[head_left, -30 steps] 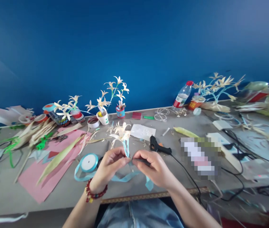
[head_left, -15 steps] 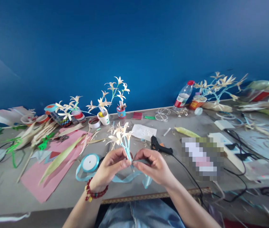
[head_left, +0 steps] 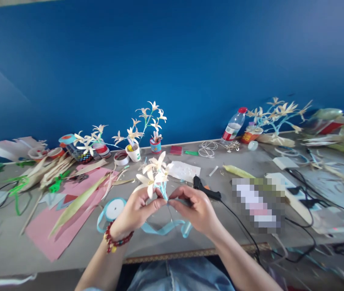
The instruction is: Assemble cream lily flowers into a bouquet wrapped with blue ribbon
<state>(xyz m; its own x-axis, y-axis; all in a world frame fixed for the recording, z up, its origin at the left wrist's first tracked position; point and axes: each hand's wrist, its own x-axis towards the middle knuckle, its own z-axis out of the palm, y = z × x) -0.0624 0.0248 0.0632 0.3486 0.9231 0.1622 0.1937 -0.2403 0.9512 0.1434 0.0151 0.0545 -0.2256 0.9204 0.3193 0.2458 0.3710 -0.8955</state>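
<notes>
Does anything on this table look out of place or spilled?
Nothing looks spilled. The blue ribbon lies loose beside its spool instead of being neatly wound, and the bottle seems to lean, though the lens may cause that.

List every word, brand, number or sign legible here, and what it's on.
No text can be read with certainty.
Bottle: label print too small and blurred.
White cup: green mark, unreadable.
Red-orange cup: yellow marks, unreadable.
Pixelated item: masked, so any text is hidden.
</notes>
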